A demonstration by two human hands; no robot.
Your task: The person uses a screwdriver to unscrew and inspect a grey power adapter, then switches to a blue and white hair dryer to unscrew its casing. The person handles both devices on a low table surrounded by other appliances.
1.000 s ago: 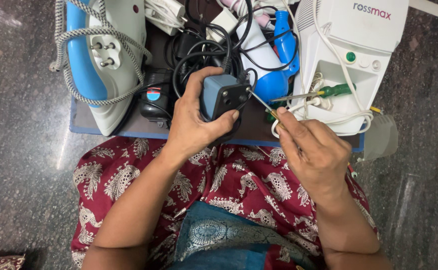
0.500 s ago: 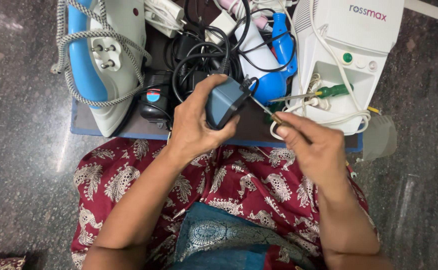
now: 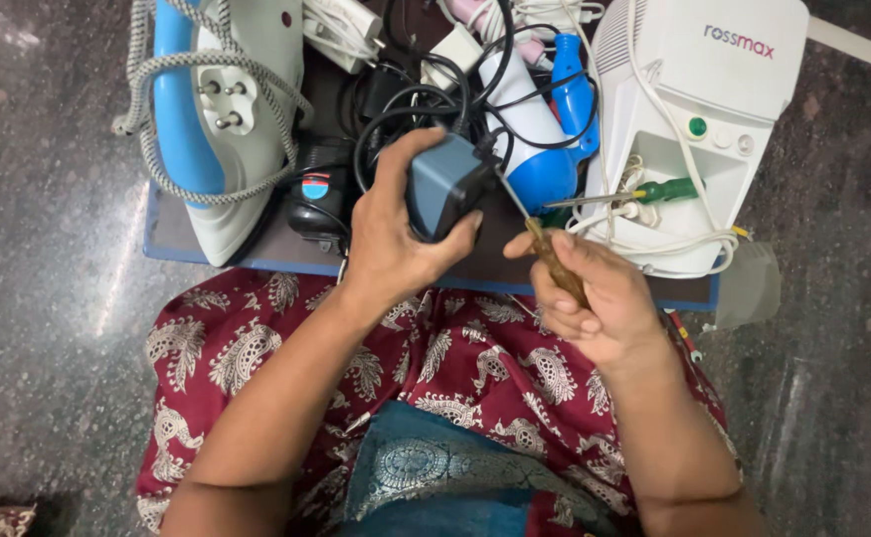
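Since the earlier frame, the left hand [image 3: 396, 244] had tilted the power adapter [image 3: 440, 184] so that its flat grey-blue face turned more toward the upper left, and the right hand [image 3: 595, 298] had drawn slightly lower and to the right. The left hand was wrapped tightly around the adapter just above the middle of the frame, thumb on its right edge. The right hand was closed around the brown handle of a screwdriver [image 3: 545, 249], whose thin shaft reached up and left to touch the adapter's right side. The two hands stood near each other but apart.

Behind them lay a dark board [image 3: 257, 249] with a blue edge. A white and blue iron [image 3: 227, 109] with a braided cord rested at the upper left, tangled black cables [image 3: 406, 99] in the upper middle, and a white machine [image 3: 694, 119] at the upper right, with a green-handled screwdriver [image 3: 644, 192] lying in its recess. A red patterned cloth [image 3: 455, 368] covered the lap below.
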